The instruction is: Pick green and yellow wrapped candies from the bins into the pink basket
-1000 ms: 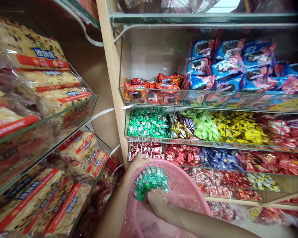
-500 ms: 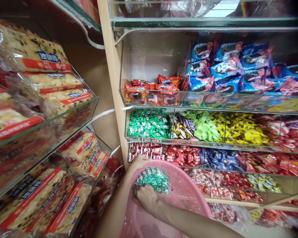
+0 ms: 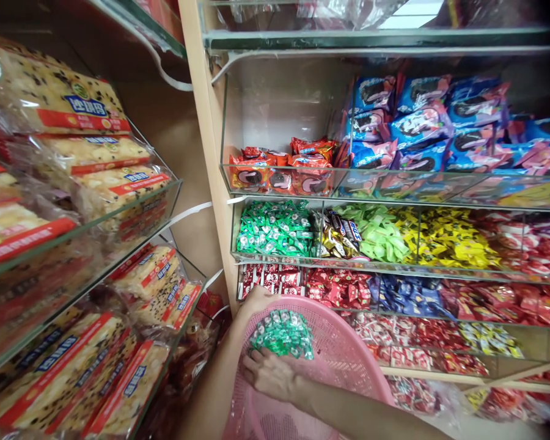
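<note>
A pink plastic basket (image 3: 348,354) with a mesh wall tilts toward the shelves. My left hand (image 3: 259,299) grips its far left rim, thumb and fingers partly hidden by the edge. Inside lies a pile of green-wrapped candies (image 3: 284,333), gathered against the far left wall. My right hand (image 3: 271,374) is in the basket at the near side of that pile, back of the hand up. Its fingers are somewhat apart and point left, by the lowest candies; the palm is hidden and nothing shows in it.
Ahead, glass bins hold more green candies (image 3: 275,227), yellow candies (image 3: 453,238), blue candies (image 3: 407,294) and red-wrapped candies (image 3: 337,287). Above sit blue cookie packs (image 3: 421,122) and orange packs (image 3: 302,166). Puffed-grain bars (image 3: 68,360) fill glass shelves on the left, beside a wooden post (image 3: 206,140).
My right hand has drawn slightly down and back from the green candies, and its fingers are less curled. My left hand keeps its grip on the rim.
</note>
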`<action>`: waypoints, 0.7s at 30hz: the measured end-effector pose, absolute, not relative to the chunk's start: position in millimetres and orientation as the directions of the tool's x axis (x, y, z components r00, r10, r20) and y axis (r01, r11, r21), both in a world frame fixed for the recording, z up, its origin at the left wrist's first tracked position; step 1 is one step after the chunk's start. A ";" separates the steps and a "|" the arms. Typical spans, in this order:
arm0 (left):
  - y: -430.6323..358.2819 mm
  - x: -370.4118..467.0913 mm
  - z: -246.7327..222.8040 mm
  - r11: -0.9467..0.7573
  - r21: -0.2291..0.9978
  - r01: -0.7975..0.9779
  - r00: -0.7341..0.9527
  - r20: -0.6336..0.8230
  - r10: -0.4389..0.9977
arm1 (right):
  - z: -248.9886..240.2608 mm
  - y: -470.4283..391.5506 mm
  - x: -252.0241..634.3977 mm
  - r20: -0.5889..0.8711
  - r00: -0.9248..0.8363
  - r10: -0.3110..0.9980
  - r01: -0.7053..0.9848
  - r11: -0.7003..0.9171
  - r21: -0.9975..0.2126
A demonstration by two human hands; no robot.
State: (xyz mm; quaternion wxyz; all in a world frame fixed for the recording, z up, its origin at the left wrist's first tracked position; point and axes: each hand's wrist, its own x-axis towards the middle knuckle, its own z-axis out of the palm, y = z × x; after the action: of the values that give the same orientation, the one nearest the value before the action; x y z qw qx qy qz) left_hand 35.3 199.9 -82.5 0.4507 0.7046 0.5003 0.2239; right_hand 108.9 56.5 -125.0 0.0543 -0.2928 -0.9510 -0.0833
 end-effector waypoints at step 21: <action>200.7 36.2 -81.9 -0.074 0.829 0.554 0.356 -0.156 0.921 | -93.9 69.0 137.4 0.209 -0.824 0.527 0.539 0.842 -0.002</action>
State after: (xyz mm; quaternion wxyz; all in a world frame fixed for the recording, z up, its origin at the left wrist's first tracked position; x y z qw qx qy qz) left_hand 36.2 200.7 -81.9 0.4317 0.7013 0.5259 0.2128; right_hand 137.4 69.0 -93.9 0.1010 -0.2793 -0.9545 -0.0283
